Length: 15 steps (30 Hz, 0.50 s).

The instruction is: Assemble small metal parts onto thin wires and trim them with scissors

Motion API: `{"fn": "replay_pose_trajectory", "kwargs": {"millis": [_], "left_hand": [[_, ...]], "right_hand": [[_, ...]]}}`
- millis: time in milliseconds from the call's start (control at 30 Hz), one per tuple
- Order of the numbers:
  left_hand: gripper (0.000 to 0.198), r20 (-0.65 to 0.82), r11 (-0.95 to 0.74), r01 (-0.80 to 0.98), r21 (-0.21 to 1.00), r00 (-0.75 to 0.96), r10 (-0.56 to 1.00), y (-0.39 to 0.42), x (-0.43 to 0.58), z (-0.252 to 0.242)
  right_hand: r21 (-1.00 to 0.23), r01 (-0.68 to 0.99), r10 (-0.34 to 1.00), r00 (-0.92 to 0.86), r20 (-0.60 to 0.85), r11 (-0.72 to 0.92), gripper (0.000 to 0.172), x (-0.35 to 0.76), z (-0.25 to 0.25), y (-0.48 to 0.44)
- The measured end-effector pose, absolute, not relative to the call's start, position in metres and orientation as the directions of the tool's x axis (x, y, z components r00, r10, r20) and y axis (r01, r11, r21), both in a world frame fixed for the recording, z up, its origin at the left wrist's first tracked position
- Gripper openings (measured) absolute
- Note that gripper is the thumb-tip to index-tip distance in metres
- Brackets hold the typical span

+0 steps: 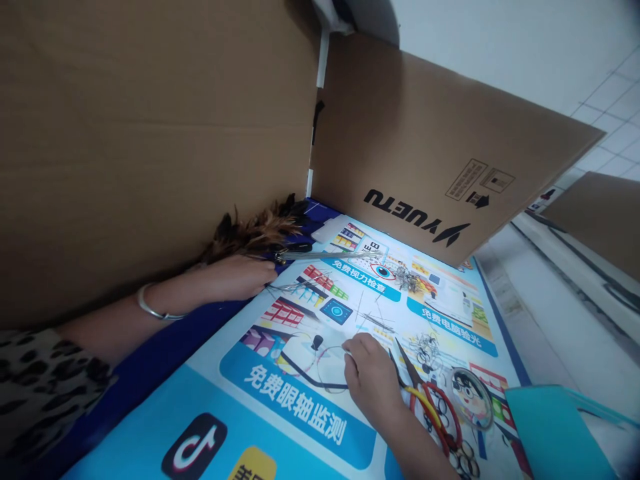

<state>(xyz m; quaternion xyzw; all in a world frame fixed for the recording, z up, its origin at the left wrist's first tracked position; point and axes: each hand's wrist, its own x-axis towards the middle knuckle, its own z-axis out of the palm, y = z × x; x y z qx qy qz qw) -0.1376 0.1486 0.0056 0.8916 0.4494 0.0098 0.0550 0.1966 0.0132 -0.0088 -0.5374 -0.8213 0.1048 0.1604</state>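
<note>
My left hand (235,278) lies knuckles up on the blue poster-covered table (280,413), its fingertips closed on a bundle of thin metal wires (300,285). A silver bangle (153,308) circles that wrist. Beside it lie brown feathers (257,230) and a metal rod (325,255). My right hand (373,380) rests near the middle of the poster, fingers curled, pinching a thin wire ring (327,357). Red-handled pliers (430,400) lie just right of that hand.
Tall cardboard sheets (150,133) wall in the table at the left and back; one reads YUETU (415,213). Small clusters of wire pieces (407,277) are scattered over the poster. A teal box (555,427) sits at the lower right. A white tiled floor lies to the right.
</note>
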Motion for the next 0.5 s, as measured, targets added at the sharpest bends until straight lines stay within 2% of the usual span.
{"fn": "replay_pose_trajectory", "kwargs": {"millis": [100, 200, 500], "left_hand": [[0.018, -0.048, -0.656, 0.754, 0.031, 0.657, 0.753, 0.150, -0.140, 0.004], [0.016, -0.061, -0.652, 0.758, -0.003, 0.651, 0.757, 0.149, -0.141, 0.006], [0.028, -0.169, -0.516, 0.842, -0.155, 0.492, 0.854, 0.132, -0.152, 0.030]], "right_hand": [[-0.348, 0.848, 0.917, -0.370, 0.152, 0.400, 0.026, 0.197, -0.009, 0.013], [-0.351, 0.851, 0.921, -0.365, 0.139, 0.390, 0.026, 0.197, -0.009, 0.013], [-0.318, 0.855, 0.912, -0.382, 0.150, 0.410, 0.026, 0.198, -0.011, 0.013]]}}
